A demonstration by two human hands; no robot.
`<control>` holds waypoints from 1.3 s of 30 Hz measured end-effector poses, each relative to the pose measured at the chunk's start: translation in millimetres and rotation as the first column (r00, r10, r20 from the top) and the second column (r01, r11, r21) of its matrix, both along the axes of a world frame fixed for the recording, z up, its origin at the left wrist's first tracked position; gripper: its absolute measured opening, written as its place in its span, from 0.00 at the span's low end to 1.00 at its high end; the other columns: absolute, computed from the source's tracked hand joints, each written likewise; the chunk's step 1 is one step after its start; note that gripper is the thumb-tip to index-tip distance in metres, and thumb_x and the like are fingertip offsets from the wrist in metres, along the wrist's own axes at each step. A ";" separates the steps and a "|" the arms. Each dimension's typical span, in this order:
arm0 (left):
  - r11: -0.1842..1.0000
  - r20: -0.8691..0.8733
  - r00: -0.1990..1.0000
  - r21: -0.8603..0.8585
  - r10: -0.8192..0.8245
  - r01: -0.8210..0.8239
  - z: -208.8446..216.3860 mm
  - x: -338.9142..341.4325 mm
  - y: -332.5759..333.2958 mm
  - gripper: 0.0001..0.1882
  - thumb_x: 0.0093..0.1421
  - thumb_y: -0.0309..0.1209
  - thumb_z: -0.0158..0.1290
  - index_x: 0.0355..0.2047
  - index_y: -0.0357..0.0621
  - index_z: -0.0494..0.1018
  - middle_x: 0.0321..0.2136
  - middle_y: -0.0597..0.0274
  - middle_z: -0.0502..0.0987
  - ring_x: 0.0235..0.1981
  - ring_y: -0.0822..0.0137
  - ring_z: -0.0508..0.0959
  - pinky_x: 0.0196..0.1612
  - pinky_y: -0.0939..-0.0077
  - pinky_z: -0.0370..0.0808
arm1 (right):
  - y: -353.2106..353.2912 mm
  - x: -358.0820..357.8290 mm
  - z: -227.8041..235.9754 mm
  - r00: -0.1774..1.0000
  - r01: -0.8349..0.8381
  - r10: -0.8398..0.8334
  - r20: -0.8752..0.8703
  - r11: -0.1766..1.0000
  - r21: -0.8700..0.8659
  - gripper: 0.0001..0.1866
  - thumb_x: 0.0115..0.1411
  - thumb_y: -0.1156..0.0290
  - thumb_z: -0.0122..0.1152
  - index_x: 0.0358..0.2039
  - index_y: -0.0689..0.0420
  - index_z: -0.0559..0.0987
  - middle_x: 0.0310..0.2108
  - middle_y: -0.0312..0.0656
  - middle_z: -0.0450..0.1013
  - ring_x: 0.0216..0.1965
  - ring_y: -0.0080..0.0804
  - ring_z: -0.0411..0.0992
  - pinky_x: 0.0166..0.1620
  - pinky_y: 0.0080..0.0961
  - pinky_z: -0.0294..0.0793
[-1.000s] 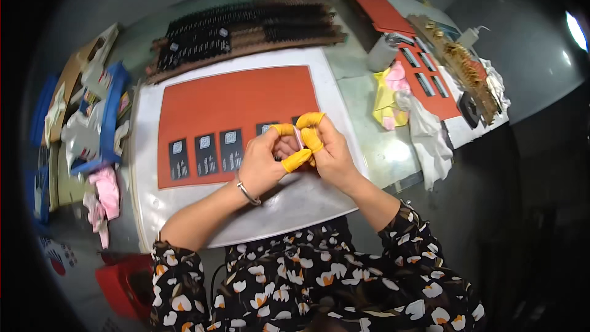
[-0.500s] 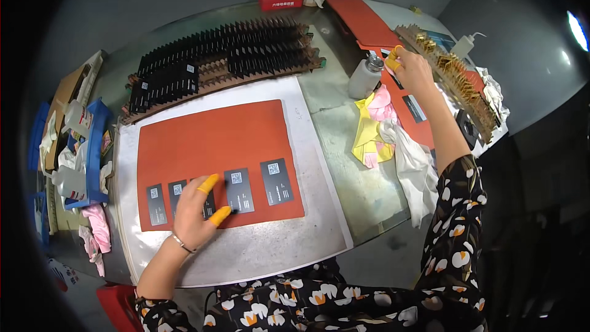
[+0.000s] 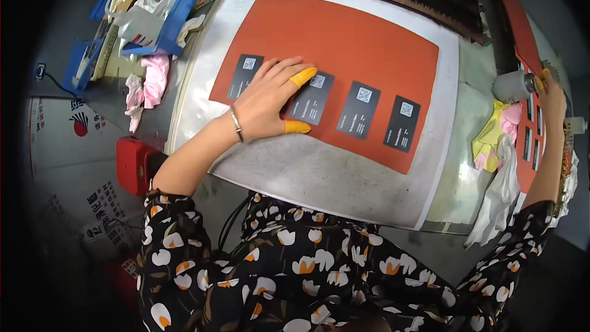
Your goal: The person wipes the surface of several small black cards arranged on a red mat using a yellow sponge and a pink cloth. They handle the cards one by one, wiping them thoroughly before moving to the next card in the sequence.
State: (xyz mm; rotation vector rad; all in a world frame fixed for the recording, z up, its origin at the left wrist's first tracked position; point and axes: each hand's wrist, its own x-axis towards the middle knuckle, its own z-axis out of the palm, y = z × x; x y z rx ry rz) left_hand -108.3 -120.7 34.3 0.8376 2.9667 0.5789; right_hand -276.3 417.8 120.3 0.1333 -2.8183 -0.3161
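- Four dark cards are seen in a row along the near side of the red mat, strung from 11 o'clock to nearly 3 o'clock of the view; whether another is hidden under the left palm cannot be told.
- The left hand is laid over the row at 11 o'clock. Its thumb and forefinger, capped by yellow finger covers, are spread wide, with the tips placed at the left side of the second visible card; nothing is seen pinched between them.
- The right hand is held between 2 and 3 o'clock, by the neck of the grey bottle. Its fingers are partly hidden, so whether the bottle is gripped or merely neighboured cannot be told.
- Cards are probably best steadied by light, even pressure from the covered tips alone, since bare skin could mark such dark faces.
- The row is best left unnudged, with the palm lifted clear of neighbouring cards.
- On the right, the floral sleeve should be kept off the white cloth, between 3 and 4 o'clock, lest it be dragged.
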 end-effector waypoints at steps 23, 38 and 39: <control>0.995 -0.167 0.983 -0.073 -0.075 0.063 -43.6 -20.9 -33.0 0.20 0.59 0.33 0.45 0.52 0.47 0.66 0.57 0.64 0.60 0.61 0.60 0.54 0.62 0.51 0.45 | -379.7 167.8 -119.9 0.798 -0.367 0.598 0.080 0.587 -0.722 0.08 0.51 0.67 0.57 0.27 0.58 0.73 0.24 0.47 0.72 0.24 0.48 0.71 0.28 0.40 0.68; 0.993 -0.067 0.997 0.112 -0.029 0.036 -56.3 -29.5 -40.8 0.14 0.56 0.31 0.46 0.42 0.51 0.75 0.56 0.68 0.63 0.60 0.64 0.57 0.60 0.42 0.43 | -389.4 166.2 -124.2 0.781 -0.477 0.623 0.033 0.631 -0.612 0.03 0.48 0.72 0.56 0.25 0.58 0.74 0.22 0.46 0.72 0.22 0.48 0.71 0.24 0.41 0.68; 0.995 -0.070 0.997 0.091 -0.029 0.036 -54.0 -32.1 -40.9 0.14 0.56 0.31 0.46 0.42 0.51 0.75 0.56 0.68 0.63 0.60 0.64 0.57 0.60 0.42 0.43 | -389.6 167.6 -124.0 0.767 -0.482 0.640 0.044 0.620 -0.618 0.03 0.49 0.73 0.55 0.24 0.58 0.74 0.22 0.46 0.72 0.22 0.48 0.71 0.24 0.41 0.67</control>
